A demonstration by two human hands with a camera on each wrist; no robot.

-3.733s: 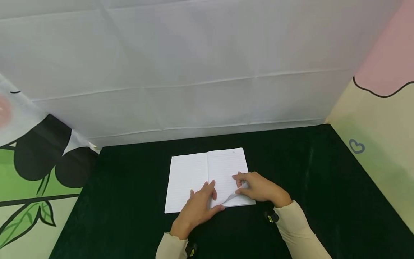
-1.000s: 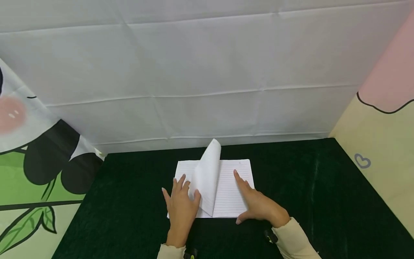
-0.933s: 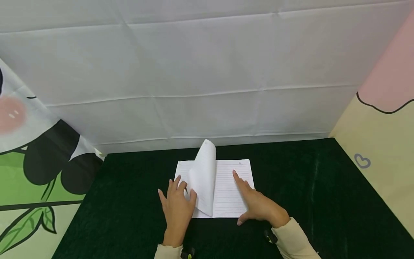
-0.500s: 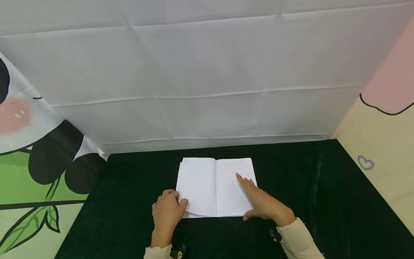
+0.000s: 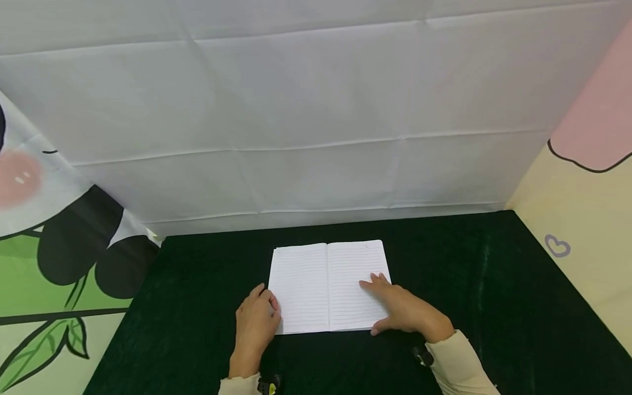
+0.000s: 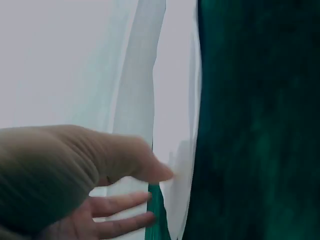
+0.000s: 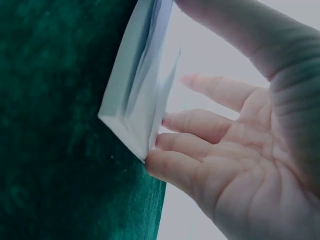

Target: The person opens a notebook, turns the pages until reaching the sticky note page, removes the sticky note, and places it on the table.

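An open notebook (image 5: 301, 285) with ruled white pages lies flat on the green cloth, its fold running down the middle. My left hand (image 5: 257, 318) is at the lower left edge of the left page. In the left wrist view its thumb (image 6: 130, 157) reaches to the page edge (image 6: 175, 115), with the loosely stretched fingers apart from it. On the right page's outer edge rests my right hand (image 5: 407, 310), fingers spread over the paper and thumb by the lower corner. In the right wrist view, straight fingertips meet the notebook's layered edge (image 7: 145, 85).
Dark green cloth (image 5: 207, 280) covers the table around the notebook. A white fabric backdrop (image 5: 316, 109) rises behind it. Printed cartoon panels flank both sides, a left panel (image 5: 44, 285) and a right panel (image 5: 592, 230).
A page that stood half-turned a second ago has come down on the left side and lies flat. My left hand moved left and down with it; my right hand's fingers shifted slightly lower.
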